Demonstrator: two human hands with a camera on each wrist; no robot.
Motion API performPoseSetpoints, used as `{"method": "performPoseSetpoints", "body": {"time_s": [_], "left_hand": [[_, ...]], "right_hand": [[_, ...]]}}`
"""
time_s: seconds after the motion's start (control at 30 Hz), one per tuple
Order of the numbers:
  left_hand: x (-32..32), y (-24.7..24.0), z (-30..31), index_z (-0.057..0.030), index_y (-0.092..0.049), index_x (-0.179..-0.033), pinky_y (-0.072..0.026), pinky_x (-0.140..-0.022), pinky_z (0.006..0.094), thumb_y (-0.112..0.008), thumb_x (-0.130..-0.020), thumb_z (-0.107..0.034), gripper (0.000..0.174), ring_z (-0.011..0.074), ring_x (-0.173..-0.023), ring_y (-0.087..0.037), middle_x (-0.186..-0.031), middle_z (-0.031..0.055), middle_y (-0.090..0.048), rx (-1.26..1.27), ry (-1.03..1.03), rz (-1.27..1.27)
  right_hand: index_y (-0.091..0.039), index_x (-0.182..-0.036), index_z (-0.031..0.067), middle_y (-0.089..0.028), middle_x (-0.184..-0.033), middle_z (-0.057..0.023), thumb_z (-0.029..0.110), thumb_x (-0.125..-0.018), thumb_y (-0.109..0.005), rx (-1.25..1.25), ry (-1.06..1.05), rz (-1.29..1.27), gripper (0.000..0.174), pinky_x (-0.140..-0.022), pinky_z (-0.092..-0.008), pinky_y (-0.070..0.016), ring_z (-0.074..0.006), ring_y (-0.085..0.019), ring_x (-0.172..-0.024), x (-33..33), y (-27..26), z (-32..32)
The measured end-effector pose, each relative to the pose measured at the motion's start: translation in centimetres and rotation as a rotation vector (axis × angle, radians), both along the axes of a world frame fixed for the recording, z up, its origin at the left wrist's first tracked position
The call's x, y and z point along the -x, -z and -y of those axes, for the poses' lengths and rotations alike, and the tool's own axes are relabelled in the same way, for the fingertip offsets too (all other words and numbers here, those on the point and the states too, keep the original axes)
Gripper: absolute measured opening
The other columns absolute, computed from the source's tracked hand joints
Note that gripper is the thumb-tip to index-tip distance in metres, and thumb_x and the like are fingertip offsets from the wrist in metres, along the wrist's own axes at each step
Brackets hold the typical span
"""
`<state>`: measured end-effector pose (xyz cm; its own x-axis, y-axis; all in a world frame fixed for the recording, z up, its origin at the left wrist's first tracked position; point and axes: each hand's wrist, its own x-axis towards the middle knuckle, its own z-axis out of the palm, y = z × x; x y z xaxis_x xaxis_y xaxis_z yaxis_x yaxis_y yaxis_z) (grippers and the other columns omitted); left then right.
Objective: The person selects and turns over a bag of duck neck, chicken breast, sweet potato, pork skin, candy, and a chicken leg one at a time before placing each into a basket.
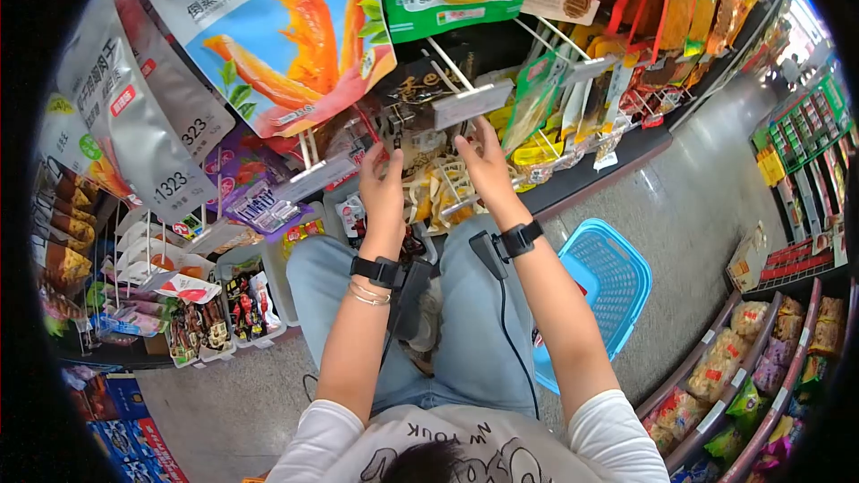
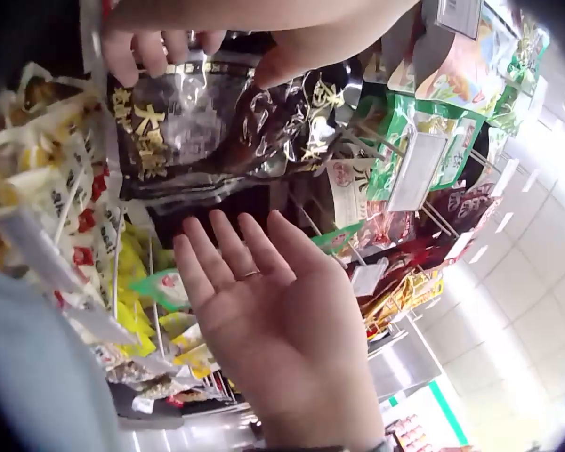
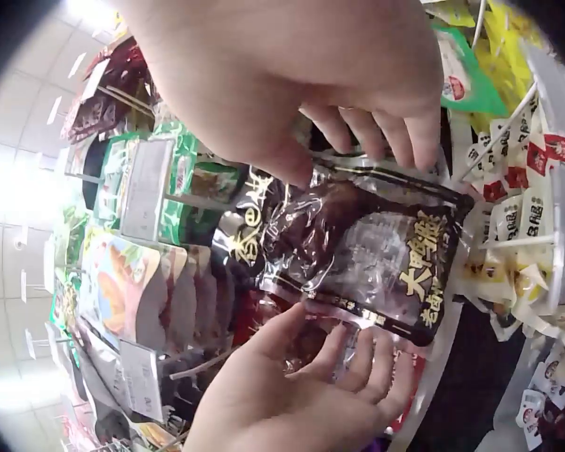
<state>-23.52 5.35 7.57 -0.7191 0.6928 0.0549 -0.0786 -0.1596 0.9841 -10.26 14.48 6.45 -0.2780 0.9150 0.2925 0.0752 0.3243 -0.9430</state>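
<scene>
A black-and-clear bag of duck legs [image 3: 358, 245] with gold lettering hangs on the rack, upper part dark in the head view. My left hand [image 1: 383, 192] is at one side edge of this bag, its fingertips [image 3: 358, 353] right at the edge, loosely bent. On the opposite side, my right hand [image 1: 490, 170] is spread with its palm turned toward the bag; in the left wrist view its fingers are nearly straight and apart from the bag. White price-tag holders [image 1: 472, 105] on metal hooks jut out close to both hands.
Large pouches of sweet potato strips [image 1: 286, 36] hang above the left hand. Small cream-coloured packets [image 1: 447, 188] hang just below the hands. A blue plastic basket [image 1: 617, 277] stands on the floor at the right. Snack bins [image 1: 255, 309] line the lower left.
</scene>
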Motion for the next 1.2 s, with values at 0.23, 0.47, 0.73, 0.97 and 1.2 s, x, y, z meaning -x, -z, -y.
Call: {"method": "performPoseSetpoints", "body": {"time_s": [0.23, 0.47, 0.73, 0.97, 1.2], "left_hand": [[0.4, -0.6, -0.8, 0.0016, -0.056, -0.110, -0.0425, -0.082, 0.0253, -0.062, -0.087, -0.021, 0.033, 0.0121, -0.093, -0.056, -0.100, 0.0070, -0.061, -0.044, 0.073, -0.058], [0.3, -0.9, 0.0, -0.0012, -0.060, -0.099, -0.0447, -0.073, 0.0232, -0.060, -0.090, -0.022, 0.022, 0.0092, -0.082, -0.058, -0.088, 0.0019, -0.063, -0.079, 0.167, -0.059], [-1.9, -3.5, 3.1, -0.0052, -0.060, -0.092, -0.0430, -0.063, 0.0198, -0.060, -0.090, -0.023, 0.018, 0.0047, -0.075, -0.058, -0.082, 0.0002, -0.063, -0.029, 0.286, 0.139], [-3.1, -4.4, 5.4, -0.0066, -0.060, -0.092, -0.0442, -0.064, 0.0200, -0.061, -0.089, -0.023, 0.017, 0.0067, -0.078, -0.061, -0.084, -0.0012, -0.064, -0.023, 0.362, 0.250], [-3.2, -3.9, 8.4, -0.0069, -0.059, -0.091, -0.0460, -0.065, 0.0208, -0.061, -0.089, -0.023, 0.016, 0.0083, -0.080, -0.061, -0.088, 0.0008, -0.064, 0.071, 0.446, 0.260]], "right_hand": [[-0.040, -0.126, -0.0053, -0.055, -0.110, -0.0158, 0.024, -0.087, -0.061, 0.018, 0.015, -0.193, 0.054, -0.085, -0.0325, -0.0417, -0.0232, -0.054, -0.095, 2.2, 1.9, -2.2], [-0.045, -0.122, -0.0036, -0.053, -0.092, -0.0083, 0.020, -0.085, -0.063, 0.032, 0.117, -0.106, 0.047, -0.075, -0.0286, -0.0449, -0.0159, -0.053, -0.083, 0.4, 3.1, -0.5], [-0.046, -0.110, 0.0004, -0.054, -0.087, -0.0007, 0.009, -0.089, -0.056, 0.173, 0.050, -0.341, 0.025, -0.068, -0.0205, -0.0432, -0.0066, -0.052, -0.076, -3.3, -2.6, 5.0], [-0.045, -0.105, 0.0023, -0.056, -0.081, -0.0035, 0.004, -0.091, -0.049, 0.282, -0.105, -0.440, 0.014, -0.064, -0.0249, -0.0458, -0.0104, -0.055, -0.069, -6.0, -4.3, 7.8], [-0.046, -0.105, 0.0081, -0.053, -0.087, 0.0006, 0.008, -0.091, -0.052, 0.493, -0.137, -0.391, 0.015, -0.071, -0.0277, -0.0473, -0.0099, -0.054, -0.079, -8.0, -4.4, 11.5]]}}
